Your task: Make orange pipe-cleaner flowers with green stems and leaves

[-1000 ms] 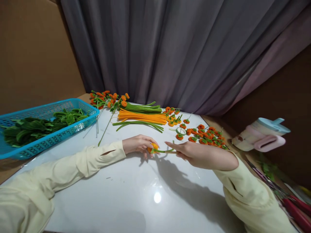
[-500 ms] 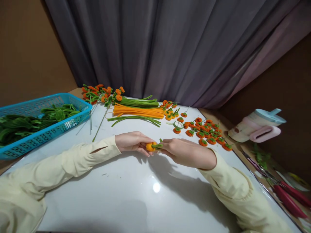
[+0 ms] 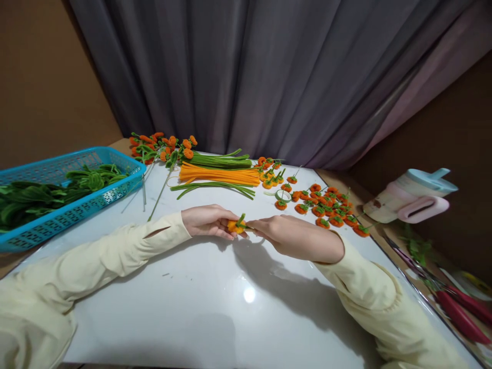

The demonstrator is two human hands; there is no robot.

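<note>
Fuzzy yellow-orange pumpkin-shaped piece with a green sprig [image 3: 236,227] is held above the glossy white table [image 3: 184,318]. It is pinched by the left hand [image 3: 207,220], while its thin stem, partly hidden, is pinched by the right hand [image 3: 283,231]. Beyond them, small red-orange fuzzy pieces with green tops [image 3: 336,222] are scattered at the right; thin green fuzzy strips [image 3: 215,186] and a bundle of orange fuzzy strips [image 3: 221,175] are laid farther back, before a pleated grey curtain [image 3: 215,72].
</note>
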